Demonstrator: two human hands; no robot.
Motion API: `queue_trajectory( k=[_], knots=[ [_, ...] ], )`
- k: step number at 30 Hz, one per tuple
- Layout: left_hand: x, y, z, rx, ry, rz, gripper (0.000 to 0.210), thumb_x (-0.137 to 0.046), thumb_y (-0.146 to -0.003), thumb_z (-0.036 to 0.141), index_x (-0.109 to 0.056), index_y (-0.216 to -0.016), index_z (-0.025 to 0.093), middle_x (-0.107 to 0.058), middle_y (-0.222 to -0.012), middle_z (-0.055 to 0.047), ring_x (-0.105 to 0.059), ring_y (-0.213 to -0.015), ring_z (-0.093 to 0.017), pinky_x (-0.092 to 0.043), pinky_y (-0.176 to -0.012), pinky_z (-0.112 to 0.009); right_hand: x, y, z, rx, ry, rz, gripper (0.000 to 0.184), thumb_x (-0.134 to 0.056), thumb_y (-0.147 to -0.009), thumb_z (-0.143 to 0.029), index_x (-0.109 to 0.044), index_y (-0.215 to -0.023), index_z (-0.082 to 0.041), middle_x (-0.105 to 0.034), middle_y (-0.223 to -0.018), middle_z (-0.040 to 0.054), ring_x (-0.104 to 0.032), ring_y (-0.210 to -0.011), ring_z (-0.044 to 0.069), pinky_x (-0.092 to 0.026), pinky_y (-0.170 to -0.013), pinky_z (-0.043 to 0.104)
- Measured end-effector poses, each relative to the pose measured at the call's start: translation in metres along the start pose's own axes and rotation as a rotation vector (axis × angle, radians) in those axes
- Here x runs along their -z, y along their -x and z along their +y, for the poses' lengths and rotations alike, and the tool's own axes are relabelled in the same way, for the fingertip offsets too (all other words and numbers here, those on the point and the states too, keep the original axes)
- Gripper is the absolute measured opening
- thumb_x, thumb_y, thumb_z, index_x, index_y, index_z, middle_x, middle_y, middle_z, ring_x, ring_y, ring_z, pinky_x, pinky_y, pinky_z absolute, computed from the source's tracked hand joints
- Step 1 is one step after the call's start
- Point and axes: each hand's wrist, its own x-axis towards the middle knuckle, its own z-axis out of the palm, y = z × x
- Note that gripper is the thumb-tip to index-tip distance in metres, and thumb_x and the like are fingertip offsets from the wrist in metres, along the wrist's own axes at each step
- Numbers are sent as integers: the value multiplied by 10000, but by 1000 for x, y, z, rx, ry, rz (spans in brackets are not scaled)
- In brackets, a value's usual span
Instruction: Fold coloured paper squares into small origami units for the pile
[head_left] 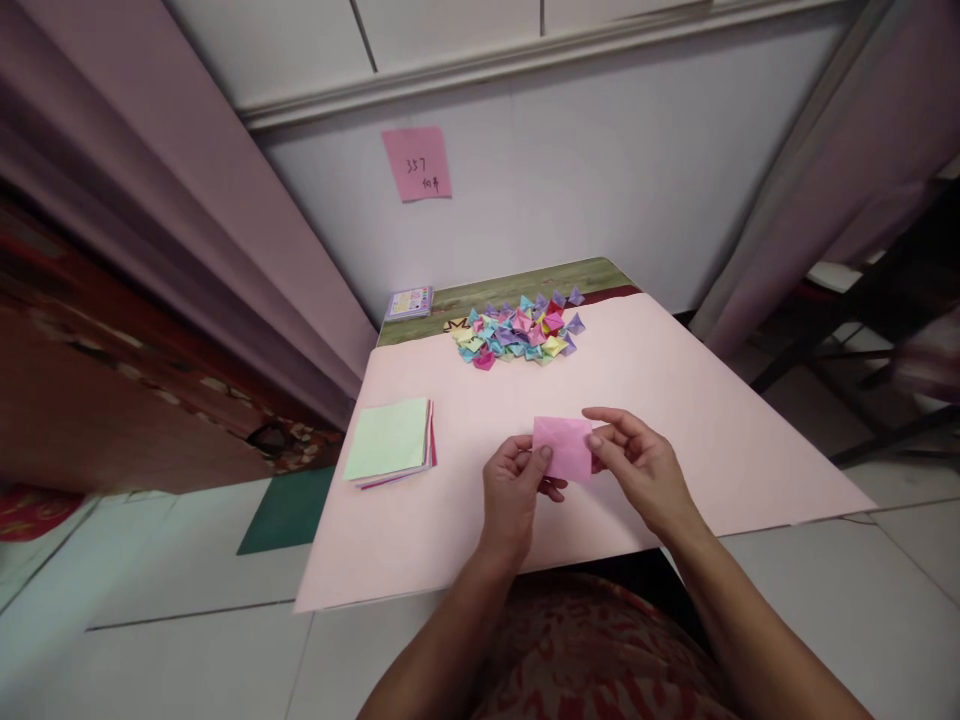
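A small pink square of folded paper (pixel 567 450) is held up just above the table, near its front edge. My left hand (pixel 517 475) pinches its left side, thumb on the front and fingers behind. At the paper's right edge, my right hand (pixel 637 462) grips between thumb and fingers, with the index finger lifted above. Faint crease lines cross the paper. To the left of my hands lies a stack of coloured square paper (pixel 388 438), pale green on top. Beyond them sits a heap of small folded paper shapes (pixel 517 332) in several colours.
A pale pink sheet (pixel 675 390) covers most of the table. At the back left corner lies a purple-edged packet (pixel 410 302). A pink note (pixel 418 164) with handwriting is stuck to the wall behind. Curtains (pixel 247 180) hang on both sides.
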Motion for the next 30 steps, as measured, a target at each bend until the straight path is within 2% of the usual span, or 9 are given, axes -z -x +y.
queue_trajectory(
  k=[4,8,10,14,18,21,24,27,30],
  knots=[
    [2,-3,6,-16,43,80,395,-793,-705,451,-649,-885,131,-652,-616,-3,-632,-500,-141,-492,-453,-228,7,3,-2,121,65,-139,609,-707,-851,-387,-451,-1393,-277,-675,-1125,81,-695,-923,209,-589,-846,395],
    [3,-4,10,-11,87,85,407,-793,-712,426,-644,-946,129,-633,-609,15,-602,-474,-118,-480,-458,-221,9,5,-2,197,163,-276,484,-677,-881,-326,-523,-1338,-285,-621,-1261,90,-656,-1085,231,-530,-986,434],
    [3,-4,10,10,119,52,390,-778,-732,423,-652,-947,124,-630,-615,11,-578,-474,-101,-458,-453,-208,8,4,-1,187,98,-243,449,-623,-919,-333,-499,-1348,-282,-620,-1252,99,-661,-1062,221,-538,-969,427],
    [4,-3,9,145,241,-37,349,-774,-741,420,-662,-885,123,-605,-608,16,-513,-451,-60,-390,-433,-176,2,3,-2,64,-71,-135,554,-641,-898,-404,-415,-1392,-294,-620,-1224,107,-687,-946,211,-600,-821,395],
    [4,-2,6,198,253,-90,346,-763,-752,432,-656,-873,126,-587,-611,18,-483,-439,-52,-362,-420,-174,-3,4,-4,-70,-138,-115,542,-636,-872,-504,-485,-1338,-272,-629,-1173,94,-675,-878,200,-611,-721,355],
    [5,-1,4,139,107,-122,353,-723,-789,449,-666,-917,124,-607,-649,2,-503,-475,-68,-379,-426,-181,-4,3,-4,-168,-156,-79,533,-613,-867,-562,-549,-1274,-224,-665,-953,56,-651,-777,177,-578,-661,303],
    [7,-2,3,52,-101,-168,351,-708,-805,445,-671,-935,121,-581,-590,16,-509,-479,-84,-390,-428,-186,-3,1,0,-242,-116,-54,549,-749,-768,-508,-603,-1187,-185,-633,-735,-2,-595,-642,135,-510,-585,241],
    [8,-5,0,-19,-134,-90,397,-717,-803,427,-631,-1073,148,-540,-544,58,-505,-465,-86,-422,-451,-191,-3,-1,7,-253,-80,-1,524,-821,-693,-435,-633,-1103,-170,-629,-700,-11,-574,-599,118,-480,-555,225],
    [5,-7,-3,-89,-107,-59,446,-691,-833,418,-581,-1196,185,-625,-634,33,-586,-555,-111,-518,-574,-239,-7,-2,14,-175,-33,157,454,-791,-724,-417,-630,-1079,-184,-644,-725,-5,-580,-590,118,-494,-553,235]
  ],
)
